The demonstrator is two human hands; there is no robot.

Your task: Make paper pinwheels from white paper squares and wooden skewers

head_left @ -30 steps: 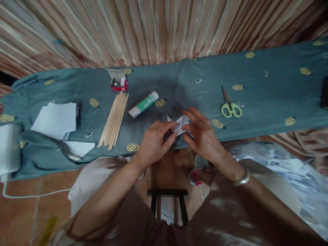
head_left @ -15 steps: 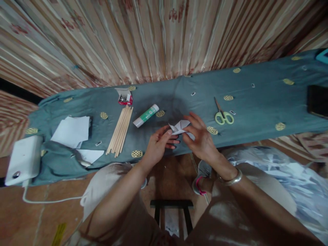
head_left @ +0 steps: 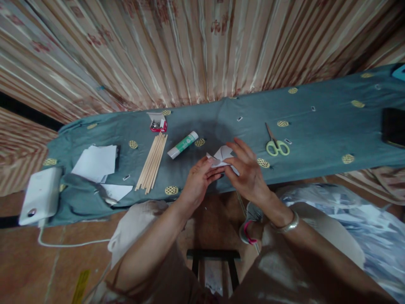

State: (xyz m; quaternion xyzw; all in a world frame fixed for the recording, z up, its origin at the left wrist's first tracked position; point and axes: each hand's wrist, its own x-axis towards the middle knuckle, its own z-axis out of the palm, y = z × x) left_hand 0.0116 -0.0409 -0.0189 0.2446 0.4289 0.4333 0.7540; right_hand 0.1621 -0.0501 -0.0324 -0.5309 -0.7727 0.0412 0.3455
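Between my two hands is a small folded piece of white paper, held just above the front edge of the cloth. My left hand pinches its left end, thumb on top and fingers beneath. On the right side my right hand grips the paper between thumb and fingers, with its upper fingers partly covering it. Behind the left hand lies a glue stick with a green label. To the right of my hands are scissors with light green handles.
Left of the glue stick lie several wooden sticks and an open red box of small metal pieces. White paper sheets and a white device with a cable are at the left end. A dark object lies far right.
My left fingers have drawn together under the paper, where they were more spread before. The view has shifted slightly. Both hands stay on the paper.
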